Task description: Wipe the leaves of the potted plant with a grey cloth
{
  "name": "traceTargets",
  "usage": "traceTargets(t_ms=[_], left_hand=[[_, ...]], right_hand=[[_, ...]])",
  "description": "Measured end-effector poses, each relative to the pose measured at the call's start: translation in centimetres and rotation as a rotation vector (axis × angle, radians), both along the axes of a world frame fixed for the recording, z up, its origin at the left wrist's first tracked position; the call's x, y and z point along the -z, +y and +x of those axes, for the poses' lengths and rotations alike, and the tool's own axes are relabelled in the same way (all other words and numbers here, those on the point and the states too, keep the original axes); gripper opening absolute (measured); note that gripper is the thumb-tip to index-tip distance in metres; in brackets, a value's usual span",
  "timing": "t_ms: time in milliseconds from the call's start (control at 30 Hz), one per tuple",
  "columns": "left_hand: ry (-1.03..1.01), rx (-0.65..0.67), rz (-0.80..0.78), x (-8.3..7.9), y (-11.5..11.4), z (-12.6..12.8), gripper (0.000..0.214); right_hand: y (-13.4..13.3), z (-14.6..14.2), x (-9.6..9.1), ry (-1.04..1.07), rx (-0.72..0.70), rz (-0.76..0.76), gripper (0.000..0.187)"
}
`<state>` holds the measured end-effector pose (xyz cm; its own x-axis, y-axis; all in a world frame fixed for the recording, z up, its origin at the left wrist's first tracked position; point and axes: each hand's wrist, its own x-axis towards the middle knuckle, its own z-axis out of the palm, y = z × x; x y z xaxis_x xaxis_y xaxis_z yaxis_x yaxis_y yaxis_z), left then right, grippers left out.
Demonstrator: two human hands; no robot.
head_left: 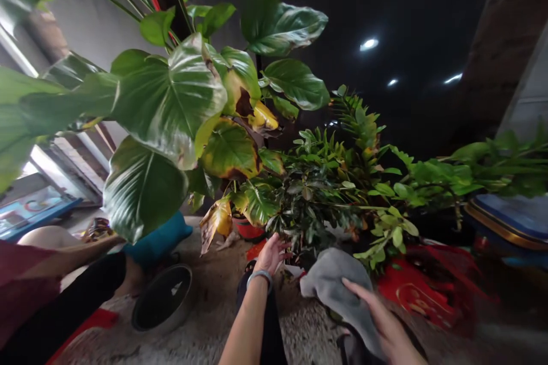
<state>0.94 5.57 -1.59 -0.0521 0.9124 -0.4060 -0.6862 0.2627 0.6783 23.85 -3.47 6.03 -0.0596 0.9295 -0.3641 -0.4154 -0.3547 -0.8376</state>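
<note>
My left hand, with a pale band at the wrist, reaches forward with its fingers apart. It is right beside the dark lower leaves of a bushy potted plant; whether it touches them I cannot tell. A grey cloth hangs from my right hand, its thumb or a finger lying across the fabric and the other fingers hidden behind it. Left of the bushy plant rises a large-leaved plant, some of its leaves yellow and browned. A red pot shows beneath its leaves.
At the left sits another person, an arm near a blue object. A dark round basin rests on the rough floor. A red bag lies at the right, below a blue-lidded container. Behind the plants stands a dark glossy panel.
</note>
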Motion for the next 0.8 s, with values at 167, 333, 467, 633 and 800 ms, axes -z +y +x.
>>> traceTargets(t_ms=[167, 333, 467, 633, 800], left_hand=[[-0.028, -0.023, -0.015, -0.5, -0.1, 0.3, 0.016], [-0.020, -0.022, -0.008, -0.6, -0.2, 0.6, 0.014], [-0.006, -0.009, -0.002, -0.1, -0.1, 0.1, 0.012], [-0.014, -0.007, 0.000, 0.2, 0.0, -0.4, 0.013], [-0.018, -0.005, 0.010, 0.0, -0.1, 0.0, 0.011]], right_hand=[[3.8, 3.2, -6.4, 0.119, 0.294, -0.070, 0.034], [6.6, 1.5, -7.4, 0.118, 0.342, -0.084, 0.020], [1.2, -0.8, -1.8, 0.039, 0.097, -0.241, 0.018], [-0.2, 1.7, -1.6, 0.026, 0.159, -0.122, 0.031], [7.2, 2.2, -7.3, 0.156, 0.390, 0.092, 0.041]])
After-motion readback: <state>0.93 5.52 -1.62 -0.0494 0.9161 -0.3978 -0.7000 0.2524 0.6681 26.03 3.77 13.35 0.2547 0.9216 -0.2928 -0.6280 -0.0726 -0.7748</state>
